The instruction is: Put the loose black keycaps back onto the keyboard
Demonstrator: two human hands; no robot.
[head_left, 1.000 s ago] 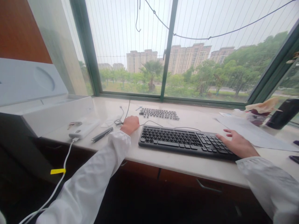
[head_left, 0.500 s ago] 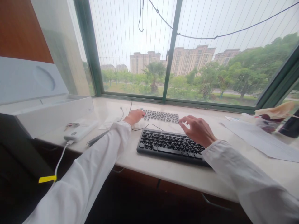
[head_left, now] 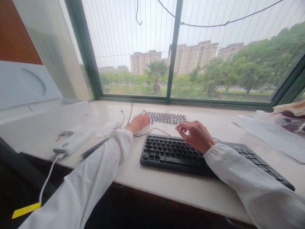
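Rows of loose keycaps (head_left: 166, 118) lie on the desk beyond a black keyboard (head_left: 175, 151). Much of the keyboard's main block shows bare key sockets, while its space bar and some bottom-row keys are in place. My left hand (head_left: 140, 122) rests with curled fingers at the left end of the keycap rows; whatever its fingertips hold, if anything, is hidden. Over the keyboard's upper middle, my right hand (head_left: 197, 135) has thumb and forefinger pinched together. Anything between those fingertips is too small to make out. The right wrist and sleeve cover part of the keyboard.
On the left, a white power bank (head_left: 72, 140) with a cable carries a metal key-like piece, beside a black pen (head_left: 94, 149). An open white box (head_left: 45, 119) stands behind them. Paper sheets (head_left: 274, 133) lie at right. A window (head_left: 133, 79) closes off the back.
My right hand has drawn back from the right end of the keycap rows to above the keyboard. My left hand stays by the keycaps. The view has shifted slightly.
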